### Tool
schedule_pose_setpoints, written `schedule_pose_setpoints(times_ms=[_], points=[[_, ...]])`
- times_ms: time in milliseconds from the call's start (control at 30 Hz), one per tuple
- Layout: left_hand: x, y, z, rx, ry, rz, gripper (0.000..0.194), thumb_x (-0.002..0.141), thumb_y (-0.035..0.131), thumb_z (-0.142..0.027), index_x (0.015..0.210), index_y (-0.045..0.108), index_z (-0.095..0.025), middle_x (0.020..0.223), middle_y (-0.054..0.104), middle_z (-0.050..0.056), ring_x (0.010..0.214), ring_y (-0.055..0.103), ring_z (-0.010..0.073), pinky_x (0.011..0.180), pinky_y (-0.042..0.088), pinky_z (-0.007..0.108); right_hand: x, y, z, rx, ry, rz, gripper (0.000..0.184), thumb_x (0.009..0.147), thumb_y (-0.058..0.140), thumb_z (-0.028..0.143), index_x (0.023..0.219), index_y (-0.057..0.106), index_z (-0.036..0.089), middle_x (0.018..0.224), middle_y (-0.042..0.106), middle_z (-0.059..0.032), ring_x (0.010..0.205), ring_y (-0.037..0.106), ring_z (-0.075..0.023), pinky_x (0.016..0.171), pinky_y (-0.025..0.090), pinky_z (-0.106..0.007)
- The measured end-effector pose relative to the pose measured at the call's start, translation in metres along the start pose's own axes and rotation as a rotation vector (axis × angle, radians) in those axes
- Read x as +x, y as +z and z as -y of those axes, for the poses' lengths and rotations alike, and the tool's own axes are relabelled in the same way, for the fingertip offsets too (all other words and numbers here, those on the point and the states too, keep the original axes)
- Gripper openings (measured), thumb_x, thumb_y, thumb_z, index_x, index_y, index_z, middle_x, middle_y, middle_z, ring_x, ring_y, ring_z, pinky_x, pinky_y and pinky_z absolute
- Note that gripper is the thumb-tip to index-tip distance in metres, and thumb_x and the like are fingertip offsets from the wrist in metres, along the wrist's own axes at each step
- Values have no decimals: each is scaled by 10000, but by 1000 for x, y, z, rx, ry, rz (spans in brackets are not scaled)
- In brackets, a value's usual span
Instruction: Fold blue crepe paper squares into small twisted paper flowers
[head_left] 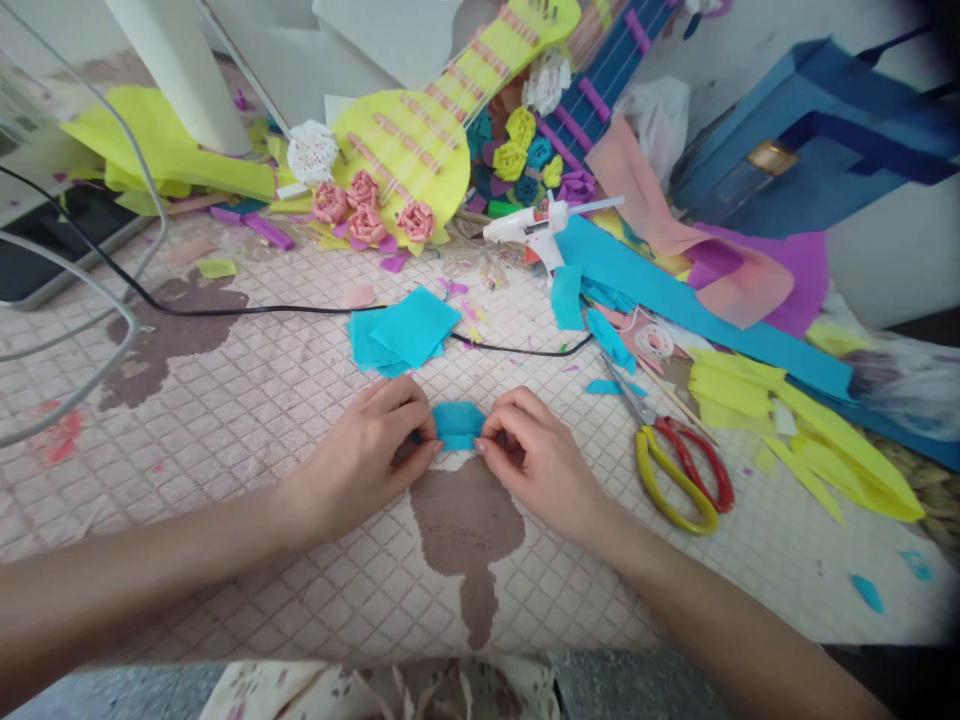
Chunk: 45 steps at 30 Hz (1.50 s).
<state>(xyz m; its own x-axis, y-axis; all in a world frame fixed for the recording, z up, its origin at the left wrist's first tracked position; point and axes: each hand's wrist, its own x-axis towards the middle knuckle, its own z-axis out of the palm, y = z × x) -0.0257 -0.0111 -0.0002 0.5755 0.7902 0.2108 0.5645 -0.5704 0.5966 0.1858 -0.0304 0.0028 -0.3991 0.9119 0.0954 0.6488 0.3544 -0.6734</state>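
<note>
A small piece of blue foam sheet (459, 424) lies on the pink quilted cloth (285, 400), folded or curled between both hands. My left hand (375, 450) pinches its left end with closed fingers. My right hand (529, 455) pinches its right end, fingers curled tight. A stack of blue foam squares (401, 332) rests just beyond the hands.
Scissors with yellow and red handles (679, 465) lie to the right. A white glue gun (536, 228) and its black cord (247, 310) sit behind. Yellow strips (795, 420), a yellow foam guitar with pink roses (405, 150), blue and pink sheets and a phone (52, 240) crowd the back.
</note>
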Motion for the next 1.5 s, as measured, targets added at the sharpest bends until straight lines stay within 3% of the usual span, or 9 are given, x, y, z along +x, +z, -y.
schedule_pose_setpoints(times_ms=[1300, 1500], points=[[4, 2, -1, 27, -47, 15, 87, 815, 527, -114, 738, 514, -151, 807, 504, 35, 792, 479, 186, 712, 409, 335, 3, 5, 5, -96, 49, -18, 125, 835, 504, 118, 740, 454, 182, 851, 472, -21, 727, 487, -123, 620, 402, -261], [2, 1, -1, -31, -91, 8, 57, 819, 538, -103, 823, 520, -158, 855, 526, 27, 819, 492, 177, 722, 410, 320, 2, 3, 6, -73, 73, -6, 112, 821, 507, 84, 842, 482, 192, 892, 488, -15, 724, 490, -118, 629, 404, -262]])
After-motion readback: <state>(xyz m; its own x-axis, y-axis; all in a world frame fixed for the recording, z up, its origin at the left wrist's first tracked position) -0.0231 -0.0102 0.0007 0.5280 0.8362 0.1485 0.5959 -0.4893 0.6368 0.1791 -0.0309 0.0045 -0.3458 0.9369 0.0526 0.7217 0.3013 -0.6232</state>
